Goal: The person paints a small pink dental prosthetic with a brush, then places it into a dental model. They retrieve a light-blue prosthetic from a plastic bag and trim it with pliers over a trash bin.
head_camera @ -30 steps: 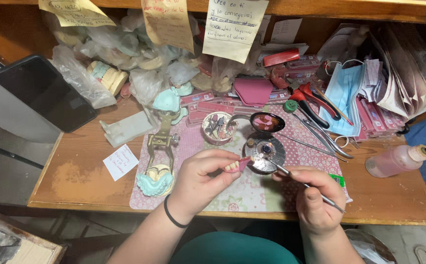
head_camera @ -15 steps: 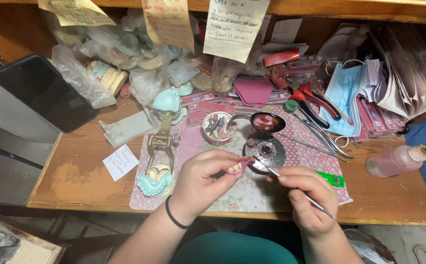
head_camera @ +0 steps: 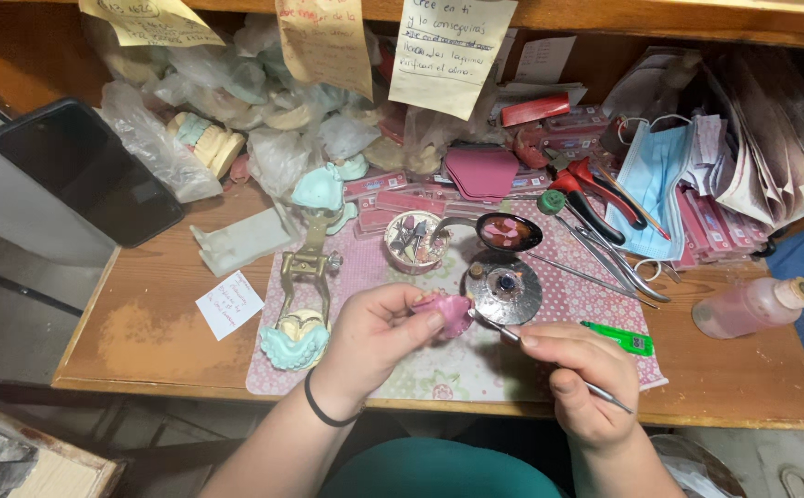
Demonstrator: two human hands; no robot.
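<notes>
My left hand [head_camera: 376, 334] grips a small pink wax denture piece [head_camera: 449, 313] between thumb and fingers, just above the patterned mat [head_camera: 439, 369]. My right hand [head_camera: 579, 380] holds a thin metal instrument [head_camera: 512, 337] like a pen, its tip touching the pink piece. A round metal burner [head_camera: 505, 286] sits right behind the piece. A brass articulator with teal dental casts [head_camera: 299, 314] stands to the left of my left hand.
A spoon with pink wax [head_camera: 507, 231], a cup of small tools [head_camera: 412, 241], red-handled pliers [head_camera: 595, 192], a green lighter [head_camera: 619, 338], a pink liquid bottle [head_camera: 752, 307], a black phone [head_camera: 88, 171], a white note [head_camera: 229, 303], a blue mask [head_camera: 655, 180], bagged casts at the back.
My right hand has moved the instrument's tip from the burner over to the pink piece. My left hand has turned the piece slightly towards it.
</notes>
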